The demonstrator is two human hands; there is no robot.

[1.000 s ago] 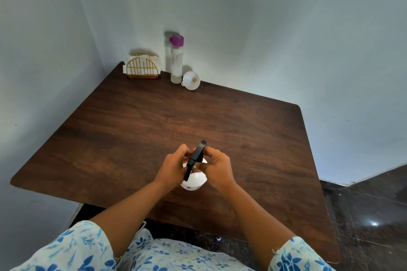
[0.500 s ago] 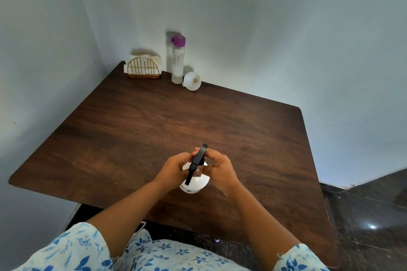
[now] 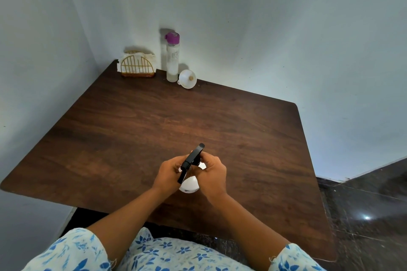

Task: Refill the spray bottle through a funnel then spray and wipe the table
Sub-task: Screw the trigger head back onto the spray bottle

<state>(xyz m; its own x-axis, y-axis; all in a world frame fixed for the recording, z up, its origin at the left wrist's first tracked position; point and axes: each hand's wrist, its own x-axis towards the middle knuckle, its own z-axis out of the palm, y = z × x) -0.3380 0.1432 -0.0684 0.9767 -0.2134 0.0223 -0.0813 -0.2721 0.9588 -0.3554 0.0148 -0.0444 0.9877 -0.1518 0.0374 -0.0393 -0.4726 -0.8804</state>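
Observation:
A white spray bottle (image 3: pixel 189 185) with a black trigger head (image 3: pixel 192 159) stands near the front of the dark wooden table (image 3: pixel 136 130). My left hand (image 3: pixel 167 174) grips the bottle's neck from the left. My right hand (image 3: pixel 212 174) curls round the black head's collar from the right. Most of the bottle's body is hidden by both hands. At the far edge, a white funnel (image 3: pixel 187 79) lies on its side next to a clear bottle with a purple cap (image 3: pixel 172 58).
A gold wire holder with white napkins (image 3: pixel 137 65) sits in the far left corner against the walls. Walls close off the table's left and far sides. Dark tiled floor (image 3: pixel 363 211) shows to the right.
The black trigger head has turned slightly between my hands, and my right hand's fingers have shifted round its collar. The bottle stays in the same spot.

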